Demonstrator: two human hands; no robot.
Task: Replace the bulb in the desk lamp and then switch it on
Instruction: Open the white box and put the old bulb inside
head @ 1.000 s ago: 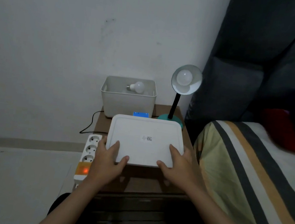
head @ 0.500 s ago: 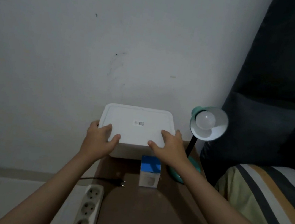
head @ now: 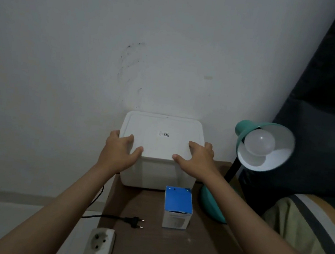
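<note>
A teal desk lamp (head: 243, 134) stands at the right of the brown nightstand (head: 148, 244), unlit, with a white bulb (head: 259, 143) in its shade. Against the wall sits a white storage box (head: 156, 172) with its white lid (head: 161, 134) lying on top. My left hand (head: 119, 152) grips the lid's front left corner and my right hand (head: 197, 160) grips its front right corner. A blue and white bulb carton (head: 177, 207) stands in front of the box. The lamp's black plug (head: 135, 222) lies loose on the nightstand.
A white power strip (head: 98, 247) lies at the nightstand's left edge, beside a white surface (head: 2, 224). A striped bed cover (head: 308, 228) and a dark headboard (head: 321, 124) fill the right side. The wall stands close behind the box.
The lid, held near me a second ago, has been carried back onto the box, which showed a loose bulb inside. Both hands stay on its front corners.
</note>
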